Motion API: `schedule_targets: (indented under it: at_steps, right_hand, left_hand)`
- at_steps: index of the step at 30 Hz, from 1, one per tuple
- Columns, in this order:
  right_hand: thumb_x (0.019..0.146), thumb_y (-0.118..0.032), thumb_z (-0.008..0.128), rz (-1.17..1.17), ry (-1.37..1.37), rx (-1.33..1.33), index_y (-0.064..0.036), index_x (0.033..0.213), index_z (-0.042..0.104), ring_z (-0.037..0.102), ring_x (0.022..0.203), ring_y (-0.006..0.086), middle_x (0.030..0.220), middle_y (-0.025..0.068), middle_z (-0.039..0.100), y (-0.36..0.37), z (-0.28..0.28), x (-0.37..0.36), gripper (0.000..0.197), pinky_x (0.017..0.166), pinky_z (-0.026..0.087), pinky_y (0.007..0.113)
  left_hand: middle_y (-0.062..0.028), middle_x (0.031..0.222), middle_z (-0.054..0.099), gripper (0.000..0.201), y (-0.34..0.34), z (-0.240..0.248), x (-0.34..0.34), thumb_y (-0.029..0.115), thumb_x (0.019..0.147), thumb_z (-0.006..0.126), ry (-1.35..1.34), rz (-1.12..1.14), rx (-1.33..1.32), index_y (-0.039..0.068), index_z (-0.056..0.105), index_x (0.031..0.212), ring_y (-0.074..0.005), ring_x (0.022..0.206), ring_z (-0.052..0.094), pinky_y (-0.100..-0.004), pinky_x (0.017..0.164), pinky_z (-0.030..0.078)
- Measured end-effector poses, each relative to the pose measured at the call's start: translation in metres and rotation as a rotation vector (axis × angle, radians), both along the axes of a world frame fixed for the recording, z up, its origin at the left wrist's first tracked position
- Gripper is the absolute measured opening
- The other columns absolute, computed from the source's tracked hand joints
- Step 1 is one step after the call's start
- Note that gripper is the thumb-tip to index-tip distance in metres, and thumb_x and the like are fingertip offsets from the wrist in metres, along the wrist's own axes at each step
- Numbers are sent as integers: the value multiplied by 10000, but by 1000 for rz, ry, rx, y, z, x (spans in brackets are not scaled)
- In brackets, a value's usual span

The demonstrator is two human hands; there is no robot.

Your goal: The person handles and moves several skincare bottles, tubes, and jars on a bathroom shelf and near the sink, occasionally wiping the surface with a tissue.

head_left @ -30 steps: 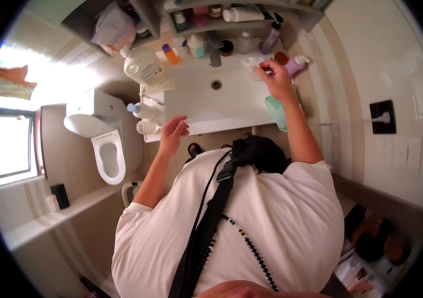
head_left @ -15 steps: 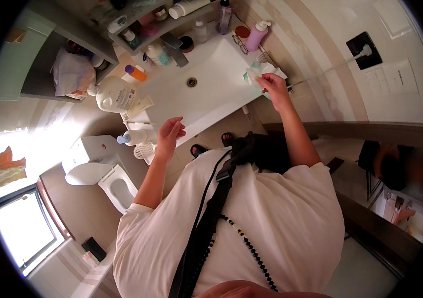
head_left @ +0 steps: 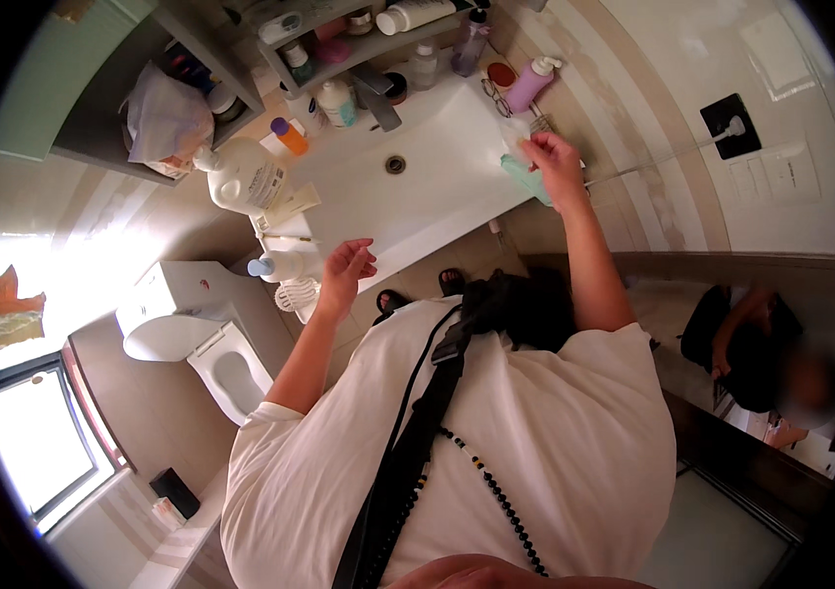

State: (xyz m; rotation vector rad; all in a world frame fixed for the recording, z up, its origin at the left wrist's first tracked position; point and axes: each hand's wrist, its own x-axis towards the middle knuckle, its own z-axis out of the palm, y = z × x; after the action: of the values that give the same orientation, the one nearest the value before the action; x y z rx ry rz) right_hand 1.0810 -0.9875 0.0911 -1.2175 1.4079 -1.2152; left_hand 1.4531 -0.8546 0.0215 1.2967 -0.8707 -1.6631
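Observation:
At the right end of the white sink (head_left: 437, 187), my right hand (head_left: 557, 169) pinches a thin white wipe or tissue (head_left: 514, 130), partly blurred against the basin. Just under its fingers a soft light-green packet (head_left: 525, 179) lies on the sink's rim; whether the hand touches it I cannot tell. My left hand (head_left: 347, 273) hovers in front of the sink's near left edge with nothing in it, fingers loosely bent and apart. A pink pump bottle (head_left: 532, 86) and a pair of glasses (head_left: 496, 96) stand beyond my right hand.
Left of the basin are a large white jug (head_left: 246, 177), an orange-and-purple bottle (head_left: 290, 137) and a blue-capped bottle (head_left: 278, 265). A grey faucet (head_left: 378, 103) reaches over the basin. The toilet (head_left: 226, 363) stands left; another person (head_left: 746, 344) is at the right.
The white wipe has shifted up and away from the light-green packet, which shows more now. My right hand has moved slightly right. The view has shifted a little.

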Motion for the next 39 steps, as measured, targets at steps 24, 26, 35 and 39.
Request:
schedule_targets:
  at_steps: [24,26,35,39]
  right_hand:
    - [842,-175,687,418,518,-389,-2,907,646,606,690,161,787,95,667,-195,29,26,190,653,487,292]
    - [838,-173,682,491,569,-316,-2,900,641,612,695,188,789,107,665,-195,-11,24,187,663,493,305]
    - [796,-168,687,945,512,20,-11,874,657,639,728,239,797,123,670,-141,-126,72,178,689,509,337]
    - [805,-167,688,1133,565,-16,12,871,639,633,717,213,785,126,663,-107,-147,110,197,677,507,329]
  left_hand:
    - [-27,871,612,269,-6,8,-41,201,977,533,-37,371,68,24,579,1174,-108,741,582,-248,731,495]
    - [-28,868,612,271,-7,6,-47,202,977,532,-34,402,73,22,578,1175,-108,743,582,-248,731,496]
    - [-30,878,613,274,2,5,-53,206,981,526,-114,491,88,17,574,1174,-114,760,581,-258,744,494]
    - [-18,874,610,275,21,2,-43,214,982,523,-98,560,103,25,576,1175,-108,764,581,-259,744,500]
